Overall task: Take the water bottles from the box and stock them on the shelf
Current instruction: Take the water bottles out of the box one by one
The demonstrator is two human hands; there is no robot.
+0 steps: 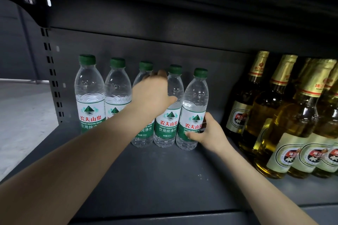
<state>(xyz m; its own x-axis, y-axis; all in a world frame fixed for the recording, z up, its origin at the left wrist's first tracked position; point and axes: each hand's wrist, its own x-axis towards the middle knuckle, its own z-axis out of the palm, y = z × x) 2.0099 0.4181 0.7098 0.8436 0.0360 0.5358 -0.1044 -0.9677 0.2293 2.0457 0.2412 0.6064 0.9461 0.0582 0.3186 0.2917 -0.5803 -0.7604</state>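
Several clear water bottles with green caps and green-white labels stand in a row at the back of the dark grey shelf (pixel 150 175). My left hand (pixel 152 93) reaches over the row and grips the upper part of the middle bottle (pixel 144 133). My right hand (pixel 208 133) grips the lower label area of the rightmost water bottle (pixel 195 102), which stands upright on the shelf. The leftmost bottle (pixel 89 95) stands untouched. The box is out of view.
Several golden beer bottles (pixel 285 115) with gold foil necks crowd the right end of the shelf, close to my right hand. The shelf above hangs low and dark overhead. A slotted upright post (pixel 52 71) bounds the left side, with pale floor beyond it.
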